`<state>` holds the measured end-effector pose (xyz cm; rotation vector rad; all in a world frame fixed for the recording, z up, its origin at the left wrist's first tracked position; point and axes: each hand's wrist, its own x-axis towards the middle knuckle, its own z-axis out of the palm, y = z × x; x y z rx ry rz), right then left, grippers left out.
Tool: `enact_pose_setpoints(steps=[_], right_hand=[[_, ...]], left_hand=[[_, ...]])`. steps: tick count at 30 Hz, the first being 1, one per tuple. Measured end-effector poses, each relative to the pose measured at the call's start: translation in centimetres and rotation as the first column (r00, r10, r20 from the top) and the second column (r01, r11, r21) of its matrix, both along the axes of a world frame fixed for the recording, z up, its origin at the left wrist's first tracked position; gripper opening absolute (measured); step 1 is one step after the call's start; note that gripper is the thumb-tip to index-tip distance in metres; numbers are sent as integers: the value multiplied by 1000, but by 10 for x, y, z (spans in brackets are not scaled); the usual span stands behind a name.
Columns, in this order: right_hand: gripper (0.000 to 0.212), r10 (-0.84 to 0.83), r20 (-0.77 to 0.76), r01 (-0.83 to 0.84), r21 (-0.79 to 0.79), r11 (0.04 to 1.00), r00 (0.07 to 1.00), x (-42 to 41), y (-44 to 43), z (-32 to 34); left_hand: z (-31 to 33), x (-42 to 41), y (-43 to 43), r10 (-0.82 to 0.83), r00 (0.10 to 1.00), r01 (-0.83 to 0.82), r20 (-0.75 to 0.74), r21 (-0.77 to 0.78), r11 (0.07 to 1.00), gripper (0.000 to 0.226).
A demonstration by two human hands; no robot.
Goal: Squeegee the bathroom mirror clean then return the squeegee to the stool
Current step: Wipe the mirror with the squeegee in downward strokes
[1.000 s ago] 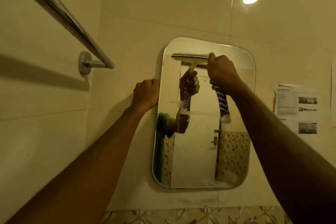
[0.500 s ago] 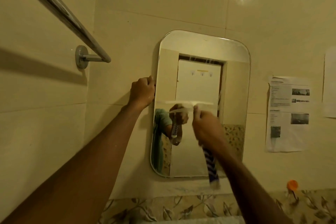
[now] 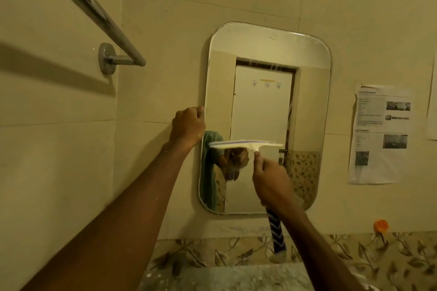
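A rounded rectangular mirror (image 3: 264, 54) hangs on the tiled wall ahead. My right hand (image 3: 274, 182) grips the blue-and-white striped handle of the squeegee (image 3: 246, 144), whose white blade lies level across the mirror's lower half. My left hand (image 3: 188, 126) holds the mirror's left edge, fingers curled round the rim. The handle's end (image 3: 277, 235) sticks out below my right hand. The stool is out of view.
A chrome towel rail (image 3: 94, 12) runs along the left wall. Printed paper sheets (image 3: 380, 134) are stuck to the wall right of the mirror. An orange hook (image 3: 380, 225) sits low right. A floral tile band (image 3: 212, 253) runs below.
My right hand has drawn the squeegee down the mirror from its top to its lower half. My left hand stays on the mirror's left edge.
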<state>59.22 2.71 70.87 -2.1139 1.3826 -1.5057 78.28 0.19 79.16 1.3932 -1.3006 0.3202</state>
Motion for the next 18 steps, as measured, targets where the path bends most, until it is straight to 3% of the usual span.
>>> enact_pose_setpoints(steps=[6,8,13,18], right_hand=[[48,-36,173,55,-106,993,984,-36,-17,96],[49,-67,154,82,-93,992,986,-37,-21,90],[57,-38,95,35,24,999,995,-21,-14,3],[52,-29,135,26,20,999,990,-35,0,45]], left_hand=[[-6,0,0,-14,999,15,-36,12,1000,46],[-5,0,1,2,1000,-2,-30,3,1000,46],[2,2,3,-28,997,34,-75,85,996,48],[38,5,16,-70,988,101,-135,238,966,45]])
